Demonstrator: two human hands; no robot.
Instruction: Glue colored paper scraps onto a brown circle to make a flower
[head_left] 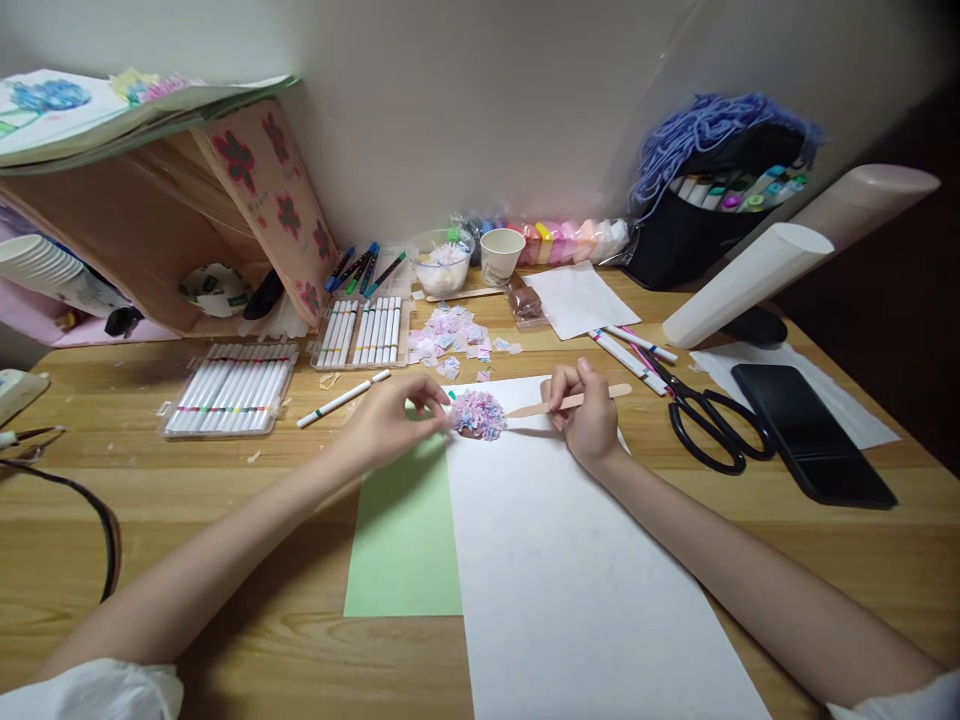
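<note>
My right hand (586, 405) grips a flat wooden craft stick (619, 391), its narrow end touching the right side of a round clump of pink, purple and blue paper bits (480, 413). My left hand (405, 415) pinches the left edge of that clump with thumb and forefinger. A brown patch shows along the clump's lower side. Underneath lie a white sheet of paper (570, 560) and a light green sheet (405, 540). Just beyond my hands is a loose pile of similar torn paper bits (454, 332).
Marker cases (229, 390) and a loose marker (343, 398) lie left. Black-handled scissors (712, 425) and a phone (814, 430) lie right. Behind stand a clear bowl (441, 265), a paper cup (501, 255) and a black holder (675, 245). A decorated box (277, 200) stands at the left.
</note>
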